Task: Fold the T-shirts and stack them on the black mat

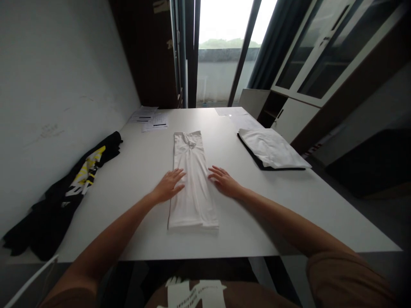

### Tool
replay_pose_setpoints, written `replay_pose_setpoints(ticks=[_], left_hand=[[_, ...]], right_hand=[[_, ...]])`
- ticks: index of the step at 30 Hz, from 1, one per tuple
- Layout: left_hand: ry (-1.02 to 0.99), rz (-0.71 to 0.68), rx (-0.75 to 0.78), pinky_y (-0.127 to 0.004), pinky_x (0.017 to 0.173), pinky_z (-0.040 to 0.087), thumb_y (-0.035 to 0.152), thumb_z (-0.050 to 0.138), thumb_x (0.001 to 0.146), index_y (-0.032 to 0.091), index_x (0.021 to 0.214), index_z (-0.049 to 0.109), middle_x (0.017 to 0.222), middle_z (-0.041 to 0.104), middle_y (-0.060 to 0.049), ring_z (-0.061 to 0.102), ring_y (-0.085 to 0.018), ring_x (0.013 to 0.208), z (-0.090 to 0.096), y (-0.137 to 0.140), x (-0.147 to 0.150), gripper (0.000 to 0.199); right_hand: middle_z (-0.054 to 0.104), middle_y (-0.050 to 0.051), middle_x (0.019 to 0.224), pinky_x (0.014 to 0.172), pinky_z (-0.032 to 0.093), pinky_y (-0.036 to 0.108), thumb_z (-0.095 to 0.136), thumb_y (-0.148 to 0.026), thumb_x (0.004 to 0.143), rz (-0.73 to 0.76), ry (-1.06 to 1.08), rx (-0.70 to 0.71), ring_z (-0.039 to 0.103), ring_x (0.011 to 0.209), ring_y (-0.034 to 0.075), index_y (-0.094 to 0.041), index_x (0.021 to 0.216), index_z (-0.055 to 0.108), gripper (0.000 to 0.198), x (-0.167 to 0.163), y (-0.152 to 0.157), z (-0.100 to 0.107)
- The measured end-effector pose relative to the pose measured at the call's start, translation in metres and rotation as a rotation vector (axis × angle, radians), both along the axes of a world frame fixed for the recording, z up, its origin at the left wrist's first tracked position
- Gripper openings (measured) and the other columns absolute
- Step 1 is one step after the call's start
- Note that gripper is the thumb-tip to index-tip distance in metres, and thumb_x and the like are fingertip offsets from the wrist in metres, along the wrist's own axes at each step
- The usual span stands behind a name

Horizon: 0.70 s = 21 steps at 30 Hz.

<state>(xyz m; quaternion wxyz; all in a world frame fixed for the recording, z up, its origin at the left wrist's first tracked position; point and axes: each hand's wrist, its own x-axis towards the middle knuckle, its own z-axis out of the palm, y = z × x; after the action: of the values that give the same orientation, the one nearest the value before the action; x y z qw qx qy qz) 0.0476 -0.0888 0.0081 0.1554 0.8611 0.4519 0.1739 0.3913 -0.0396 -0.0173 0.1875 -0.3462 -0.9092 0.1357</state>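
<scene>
A white garment, apparently a T-shirt (192,184), lies folded into a long narrow strip in front of me, its collar at the far end. My left hand (168,185) rests at its left edge with the fingers spread, some of them over the cloth. On the opposite side my right hand (223,180) is stretched out palm down, its fingertips at the right edge of the cloth. Neither hand grips anything.
A black garment with yellow and white print (81,179) lies along the table's left edge by the wall. Folded white cloth (272,147) sits on black cloth at the right. Papers (156,122) lie at the far left of the white table (250,231). A cabinet (298,115) stands beyond the right side.
</scene>
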Motion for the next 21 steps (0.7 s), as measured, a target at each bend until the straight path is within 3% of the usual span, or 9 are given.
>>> replay_pose_setpoints(ticks=[4, 7, 10, 13, 17, 21], left_hand=[[0.243, 0.005, 0.023, -0.056, 0.125, 0.01, 0.051, 0.039, 0.106, 0.025, 0.161, 0.031, 0.17, 0.022, -0.011, 0.017, -0.029, 0.157, -0.023, -0.014, -0.021, 0.061], [0.274, -0.067, 0.043, -0.054, 0.126, 0.007, 0.05, 0.039, 0.106, 0.025, 0.163, 0.026, 0.171, 0.019, -0.011, 0.014, -0.029, 0.158, -0.02, -0.041, -0.016, 0.063], [0.277, -0.172, 0.029, -0.054, 0.127, 0.006, 0.047, 0.042, 0.106, 0.026, 0.164, 0.025, 0.171, 0.018, -0.01, 0.013, -0.029, 0.158, -0.007, -0.069, -0.016, 0.064], [0.256, -0.268, -0.006, -0.054, 0.127, 0.008, 0.035, 0.049, 0.102, 0.029, 0.163, 0.026, 0.171, 0.02, -0.007, 0.015, -0.028, 0.158, 0.006, -0.093, -0.025, 0.066], [0.22, -0.308, -0.097, -0.052, 0.128, 0.013, 0.008, 0.05, 0.085, 0.033, 0.159, 0.035, 0.169, 0.026, -0.001, 0.021, -0.024, 0.157, 0.021, -0.108, -0.04, 0.079], [0.2, -0.248, -0.121, -0.056, 0.127, 0.014, 0.014, 0.057, 0.081, 0.031, 0.155, 0.041, 0.168, 0.029, -0.004, 0.023, -0.028, 0.156, 0.019, -0.111, -0.035, 0.078]], right_hand=[[0.031, 0.009, 0.166, 0.125, 0.017, 0.056, 0.069, -0.044, 0.09, 0.258, -0.029, -0.089, 0.02, 0.155, 0.032, -0.029, 0.153, 0.049, 0.067, 0.009, -0.057, 0.021], [0.031, 0.008, 0.166, 0.126, 0.014, 0.054, 0.07, -0.046, 0.089, 0.444, -0.025, -0.109, 0.023, 0.155, 0.031, -0.032, 0.155, 0.046, 0.072, 0.001, -0.087, 0.035], [0.039, 0.009, 0.162, 0.125, 0.018, 0.052, 0.071, -0.046, 0.089, 0.554, 0.032, -0.119, 0.032, 0.151, 0.029, -0.032, 0.155, 0.046, 0.072, -0.006, -0.101, 0.04], [0.049, 0.01, 0.156, 0.124, 0.024, 0.05, 0.071, -0.045, 0.09, 0.556, 0.104, -0.106, 0.042, 0.146, 0.027, -0.032, 0.151, 0.052, 0.065, -0.009, -0.101, 0.036], [0.063, 0.009, 0.142, 0.12, 0.034, 0.047, 0.057, -0.033, 0.1, 0.503, 0.158, -0.058, 0.054, 0.136, 0.023, -0.031, 0.14, 0.062, 0.04, -0.015, -0.092, 0.023], [0.071, 0.01, 0.126, 0.111, 0.045, 0.043, 0.048, -0.03, 0.104, 0.494, 0.245, -0.09, 0.061, 0.125, 0.023, -0.027, 0.133, 0.067, 0.035, -0.022, -0.085, 0.018]])
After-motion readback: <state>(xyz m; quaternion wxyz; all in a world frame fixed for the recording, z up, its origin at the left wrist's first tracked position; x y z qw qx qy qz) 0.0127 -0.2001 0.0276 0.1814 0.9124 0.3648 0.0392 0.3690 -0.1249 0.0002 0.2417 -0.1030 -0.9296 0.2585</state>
